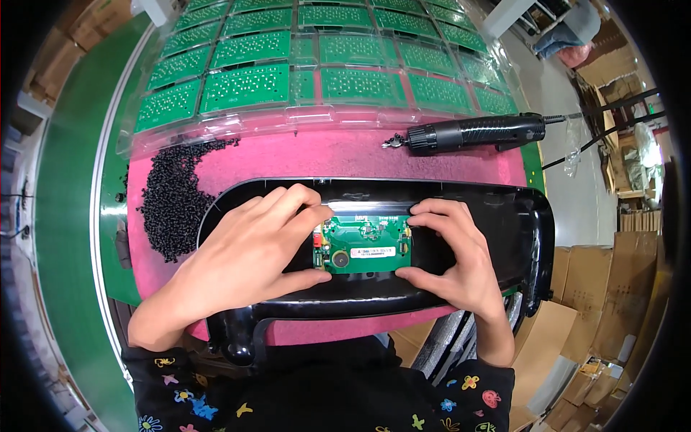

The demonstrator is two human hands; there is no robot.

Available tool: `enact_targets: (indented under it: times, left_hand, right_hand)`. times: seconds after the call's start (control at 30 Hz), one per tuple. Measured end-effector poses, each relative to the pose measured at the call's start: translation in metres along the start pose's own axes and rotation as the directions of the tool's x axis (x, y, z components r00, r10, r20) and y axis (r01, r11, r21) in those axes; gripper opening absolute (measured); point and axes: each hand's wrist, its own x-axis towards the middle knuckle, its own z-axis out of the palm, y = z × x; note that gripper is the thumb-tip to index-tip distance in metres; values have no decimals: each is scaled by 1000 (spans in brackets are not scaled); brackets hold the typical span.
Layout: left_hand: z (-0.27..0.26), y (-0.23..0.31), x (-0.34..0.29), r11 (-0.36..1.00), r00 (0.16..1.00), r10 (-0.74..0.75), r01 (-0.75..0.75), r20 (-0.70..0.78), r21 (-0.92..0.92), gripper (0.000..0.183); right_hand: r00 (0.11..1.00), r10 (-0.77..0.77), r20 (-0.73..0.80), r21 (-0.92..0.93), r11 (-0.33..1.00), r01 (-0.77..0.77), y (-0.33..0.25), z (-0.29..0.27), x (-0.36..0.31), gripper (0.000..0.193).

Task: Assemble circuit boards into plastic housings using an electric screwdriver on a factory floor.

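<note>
A green circuit board [371, 263] with a white label, a round black part and a red part lies over the middle of a black plastic housing [489, 216]. My left hand [263, 241] grips the board's left edge, thumb at the lower corner and fingers at the upper one. At the opposite edge, my right hand [457, 252] pinches the board the same way between thumb and fingers. A dark glossy strip [371, 207] runs along the board's far edge. Whether the board rests on the housing or is just above it, I cannot tell.
On the pink mat [309, 155], a pile of small black screws [173, 201] lies at the left. A black electric screwdriver [479, 133] rests behind the housing. Beyond are clear trays of green circuit boards [248, 86]. Cardboard boxes [608, 288] stand at the right; another person [572, 32] is far right.
</note>
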Motion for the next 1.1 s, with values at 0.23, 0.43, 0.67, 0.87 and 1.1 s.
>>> enact_targets:
  times: [0.23, 0.43, 0.67, 0.87, 1.1]
  left_hand:
    - [0, -1, 0, 1000, 1000, 11, -11, -11, -7, 62]
    - [-1, 0, -1, 1000, 1000, 18, -18, -12, -4, 63]
    - [-1, -1, -5, 1000, 1000, 24, -24, -17, 13, 62]
    - [-3, 0, -6, 999, 998, 51, -51, -26, -8, 64]
    - [1, 4, -8, 1000, 995, 20, -22, -103, -20, 52]
  right_hand:
    - [1000, 15, 6, -26, 1000, -15, -1, 0, 1, 55]
    - [1000, 7, 9, -39, 999, -7, -2, 0, 1, 55]
    - [1000, 7, 15, -45, 999, -6, -4, 2, 1, 55]
    - [999, 23, 29, -112, 994, -20, -15, -5, -2, 76]
    - [892, 194, -408, -425, 824, -374, -12, -67, 15, 66]
